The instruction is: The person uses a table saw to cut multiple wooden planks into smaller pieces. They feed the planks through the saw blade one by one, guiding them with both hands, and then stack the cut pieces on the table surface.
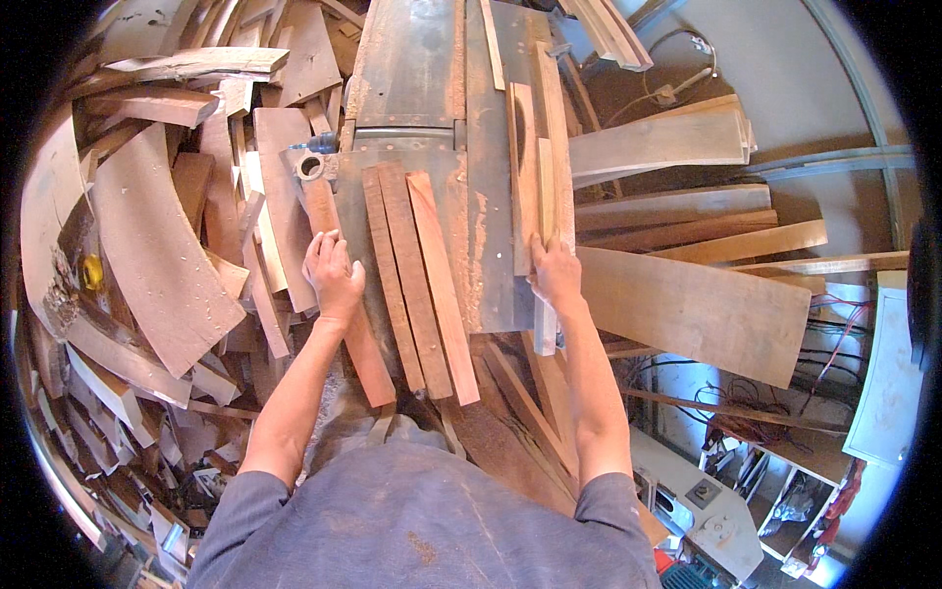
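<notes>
Left hand: the left hand (334, 275) is narrowing over the left strip (366, 358), holding it near its middle.
Left strip: it is lying along the left edge of the machine (407, 83), its near end pointing toward the person.
Right hand: the right hand (556, 273) is curling its fingers at the thin strip (546, 187); whether it is gripping it, I cannot tell.
Thin strip: it is running lengthwise by the machine's right edge, beside other long pieces.
Between the hands: three strips (417, 285) are lying side by side on the machine, their near ends overhanging.
Beyond the left hand: a metal ring (299, 169) is sitting close to a blue knob (322, 143).
Left side: a timber pile (162, 250) is filling the floor.
Right side: wide boards (697, 314) are jutting out, with a pale cabinet (880, 373) standing past them.
</notes>
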Available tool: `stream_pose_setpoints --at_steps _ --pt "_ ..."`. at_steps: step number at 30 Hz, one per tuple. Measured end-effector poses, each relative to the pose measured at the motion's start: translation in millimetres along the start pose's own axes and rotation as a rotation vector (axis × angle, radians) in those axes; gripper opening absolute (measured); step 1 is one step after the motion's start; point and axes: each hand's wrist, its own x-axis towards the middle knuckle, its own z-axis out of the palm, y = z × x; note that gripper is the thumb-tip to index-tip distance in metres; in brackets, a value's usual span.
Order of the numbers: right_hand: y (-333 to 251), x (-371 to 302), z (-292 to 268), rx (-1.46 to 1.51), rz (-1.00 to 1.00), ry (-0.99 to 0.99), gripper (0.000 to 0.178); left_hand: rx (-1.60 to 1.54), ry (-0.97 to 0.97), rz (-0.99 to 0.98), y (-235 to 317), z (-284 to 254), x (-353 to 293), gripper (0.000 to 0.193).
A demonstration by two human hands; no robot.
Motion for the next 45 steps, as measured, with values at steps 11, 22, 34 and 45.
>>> stream_pose_setpoints --at_steps 11,22,34,45 --pt "6 20 -2 0.023 -0.025 0.018 0.069 -0.006 0.006 -0.005 0 0 1 0.044" --pt "16 38 -4 0.049 -0.066 0.031 0.073 0.026 0.009 0.011 2 -1 2 0.044" --pt "22 59 -6 0.057 -0.041 -0.015 0.071 0.011 -0.002 0.01 2 -2 3 0.045" --pt "25 81 -7 0.041 -0.034 0.007 0.067 0.001 -0.008 -0.006 4 -4 4 0.043"
